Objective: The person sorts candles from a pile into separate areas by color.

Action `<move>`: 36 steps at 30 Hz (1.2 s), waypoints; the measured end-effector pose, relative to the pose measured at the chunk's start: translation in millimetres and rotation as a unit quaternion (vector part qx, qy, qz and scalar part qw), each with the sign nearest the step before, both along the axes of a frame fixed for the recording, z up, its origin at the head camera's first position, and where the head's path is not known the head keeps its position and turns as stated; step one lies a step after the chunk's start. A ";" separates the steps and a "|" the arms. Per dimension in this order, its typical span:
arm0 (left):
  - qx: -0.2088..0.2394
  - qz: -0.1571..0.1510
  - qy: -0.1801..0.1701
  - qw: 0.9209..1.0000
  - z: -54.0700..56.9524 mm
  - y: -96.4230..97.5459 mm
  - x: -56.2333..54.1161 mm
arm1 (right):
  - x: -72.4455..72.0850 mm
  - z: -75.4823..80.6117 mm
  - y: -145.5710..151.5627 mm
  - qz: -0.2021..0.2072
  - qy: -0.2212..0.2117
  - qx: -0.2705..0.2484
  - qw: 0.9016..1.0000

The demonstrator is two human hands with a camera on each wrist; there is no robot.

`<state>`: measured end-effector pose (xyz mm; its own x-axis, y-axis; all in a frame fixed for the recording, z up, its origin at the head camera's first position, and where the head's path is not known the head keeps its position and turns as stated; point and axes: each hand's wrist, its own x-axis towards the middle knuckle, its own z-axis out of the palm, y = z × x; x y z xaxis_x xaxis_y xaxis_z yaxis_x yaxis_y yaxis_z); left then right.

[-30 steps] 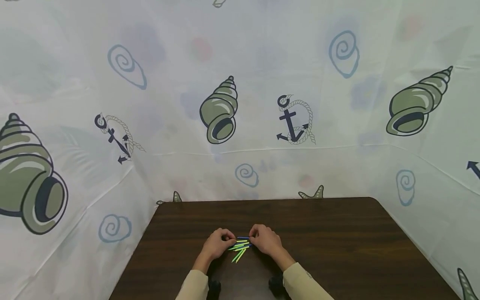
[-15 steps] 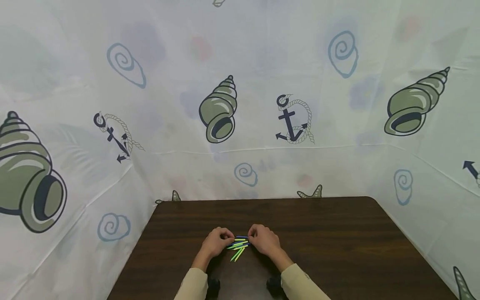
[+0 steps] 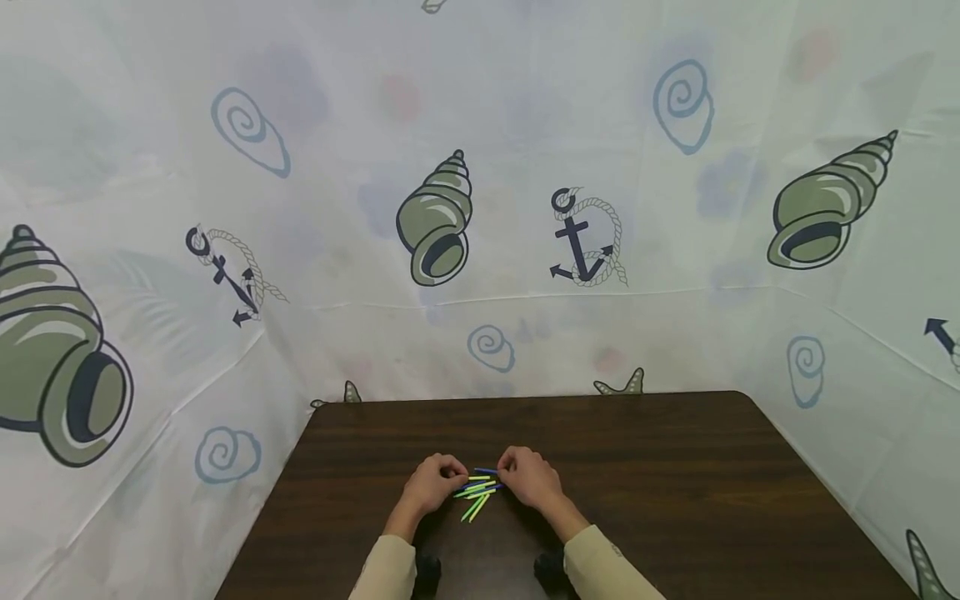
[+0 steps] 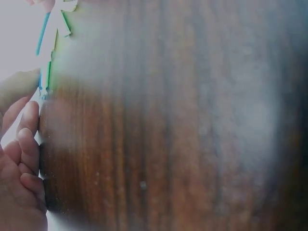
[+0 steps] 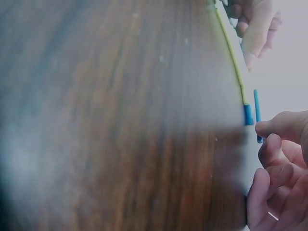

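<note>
Several thin yellow, green and blue sticks [image 3: 477, 489] lie in a small loose pile on the dark wooden table. My right hand [image 3: 531, 479] is at the pile's right side and pinches a blue stick [image 5: 257, 108] between thumb and finger; the right wrist view shows it raised a little off the table edge line. At the pile's left end is my left hand [image 3: 433, 485], its fingers loosely curled. In the left wrist view its thumb [image 4: 24, 83] overlaps the ends of a green and a blue stick, and no stick shows gripped in it.
The brown wood-grain table [image 3: 637, 475] extends around the hands. Behind it hangs a pale curtain [image 3: 525, 342] printed with shells and anchors. Two dark objects [image 3: 428, 575] show beside the wrists, near the cream sleeves [image 3: 611, 567].
My right hand has lifted the blue stick slightly, and its left end now stands a bit farther from the left fingertips. The left hand and the pile stay nearly in place.
</note>
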<state>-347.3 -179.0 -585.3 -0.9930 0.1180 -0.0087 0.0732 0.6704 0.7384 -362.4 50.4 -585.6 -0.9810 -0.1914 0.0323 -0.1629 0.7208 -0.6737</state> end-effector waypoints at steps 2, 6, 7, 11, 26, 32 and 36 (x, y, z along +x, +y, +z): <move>0.001 -0.002 0.001 1.000 0.5 -0.2 0.4 | -0.4 0.4 2.7 -0.001 -0.005 -0.004 1.000; 0.004 -0.012 0.002 1.000 2.0 -1.1 3.6 | 0.2 1.9 11.6 0.006 0.000 -0.007 1.000; 0.005 -0.015 0.003 1.000 2.0 -2.2 4.0 | 0.2 2.3 13.1 0.010 0.002 -0.007 1.000; 0.005 -0.014 0.010 1.000 1.6 -5.4 5.7 | -0.4 7.1 18.9 0.021 0.014 -0.005 1.000; 0.009 -0.010 0.011 1.000 4.3 0.6 6.5 | -10.9 23.3 53.5 -0.018 0.016 -0.006 1.000; 0.008 -0.010 0.011 1.000 3.9 -0.4 6.1 | -15.5 16.0 64.9 -0.036 -0.004 -0.004 0.999; 0.007 -0.011 0.013 1.000 2.9 -0.6 4.4 | -18.7 12.5 72.3 -0.055 -0.014 -0.001 0.998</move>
